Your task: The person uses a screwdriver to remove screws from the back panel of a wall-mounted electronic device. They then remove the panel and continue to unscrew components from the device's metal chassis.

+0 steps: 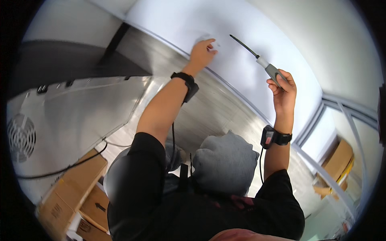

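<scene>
My right hand (284,88) is wrapped round the grey handle of a screwdriver (270,70). Its long dark shaft points up and to the left, in front of a broad white panel (241,20), with the tip apart from my other hand. Further left, my left hand (202,55) is at the same panel, thumb and forefinger apart. Just off these fingertips is a small pale spot or piece (218,44), too small to make out. No held thing shows in the left hand, though its inner fingers are partly hidden.
On the left stands a silvery metal case (80,116) with a round vent and a black cable (76,164). Cardboard boxes (66,197) are at lower left. Another carton (337,160) lies beyond a metal frame (307,138) on the right. My knees are below the panel's edge.
</scene>
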A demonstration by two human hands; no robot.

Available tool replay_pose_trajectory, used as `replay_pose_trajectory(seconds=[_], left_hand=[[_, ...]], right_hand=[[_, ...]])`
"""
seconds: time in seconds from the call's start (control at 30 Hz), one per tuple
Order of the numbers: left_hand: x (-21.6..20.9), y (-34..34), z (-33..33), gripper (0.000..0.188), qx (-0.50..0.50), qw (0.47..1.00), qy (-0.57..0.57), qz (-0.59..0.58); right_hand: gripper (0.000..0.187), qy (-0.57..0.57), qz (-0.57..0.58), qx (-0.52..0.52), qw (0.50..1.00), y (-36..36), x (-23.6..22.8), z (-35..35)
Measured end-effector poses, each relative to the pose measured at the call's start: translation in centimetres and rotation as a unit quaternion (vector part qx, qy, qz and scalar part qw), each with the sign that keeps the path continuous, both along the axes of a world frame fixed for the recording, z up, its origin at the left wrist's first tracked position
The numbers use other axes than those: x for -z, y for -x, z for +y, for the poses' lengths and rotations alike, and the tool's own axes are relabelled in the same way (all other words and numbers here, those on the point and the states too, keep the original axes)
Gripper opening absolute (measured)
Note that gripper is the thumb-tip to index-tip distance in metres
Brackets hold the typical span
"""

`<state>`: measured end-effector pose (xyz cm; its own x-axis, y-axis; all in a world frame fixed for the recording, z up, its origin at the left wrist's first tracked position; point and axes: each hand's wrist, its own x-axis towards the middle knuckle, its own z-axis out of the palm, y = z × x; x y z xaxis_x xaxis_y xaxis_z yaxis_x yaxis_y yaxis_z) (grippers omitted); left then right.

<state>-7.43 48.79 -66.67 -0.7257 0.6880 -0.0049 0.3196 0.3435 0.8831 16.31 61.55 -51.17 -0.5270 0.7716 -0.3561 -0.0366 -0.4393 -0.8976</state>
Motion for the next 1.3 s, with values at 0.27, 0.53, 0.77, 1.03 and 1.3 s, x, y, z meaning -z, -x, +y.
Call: replay_pose_trajectory(seconds=[0.27, 0.53, 0.77, 1.03, 1.3], left_hand=[[-16.4, -3.1, -7.6, 0.029, -0.057, 0.951, -0.114, -0.282], [-31.6, -6.4, -13.3, 0.035, -0.036, 0.852, -0.378, -0.359], [-34.9, -6.5, -12.5, 0.034, -0.1, 0.855, -0.418, -0.29], [-37.4, -5.7, -13.3, 0.029, -0.081, 0.822, -0.479, -0.297], [-37.5, -5.4, -12.9, 0.028, -0.058, 0.815, -0.497, -0.292]], right_hand=[[0.02, -0.027, 0.131, -0.147, 0.98, 1.5, -8.7, -1.2], [0.019, 0.013, 0.202, -0.214, 0.956, 2.6, -15.5, -6.9], [0.02, -0.048, 0.233, -0.17, 0.956, 2.1, -18.2, -10.5], [0.018, -0.122, 0.236, -0.106, 0.958, 3.2, -22.5, -13.4], [0.016, -0.146, 0.243, -0.066, 0.957, 2.5, -22.0, -15.0]])
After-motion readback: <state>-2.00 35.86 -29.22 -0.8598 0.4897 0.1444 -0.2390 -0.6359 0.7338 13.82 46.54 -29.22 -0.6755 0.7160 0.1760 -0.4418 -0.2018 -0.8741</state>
